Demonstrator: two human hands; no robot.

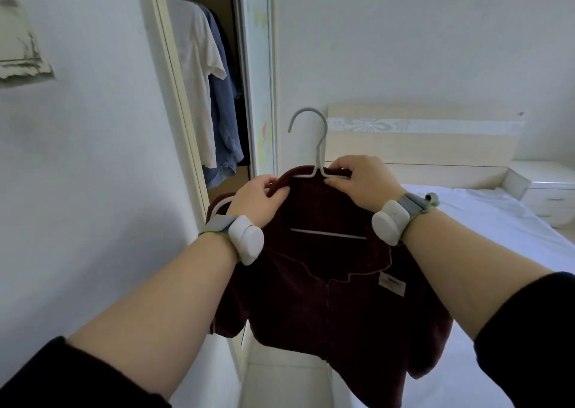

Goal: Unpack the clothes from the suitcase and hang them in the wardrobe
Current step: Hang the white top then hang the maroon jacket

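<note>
Between open wardrobe (182, 96) and bed, held up in front: dark maroon fabric garment (326, 298) draped on a pale grey hanger (318, 166), hook upright. Left hand (259, 200) pinches the collar edge over the hanger's left shoulder, fingers curled. Right hand (364, 180) grips hanger and cloth just right of the neck. Inside the wardrobe, a white T-shirt (193, 80) and a blue denim shirt (225, 112) hang side by side. White-sheeted bed (497, 221) at right.

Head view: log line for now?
maroon garment: partly on hanger | left hand: grips garment | right hand: grips hanger | wardrobe: open
</note>
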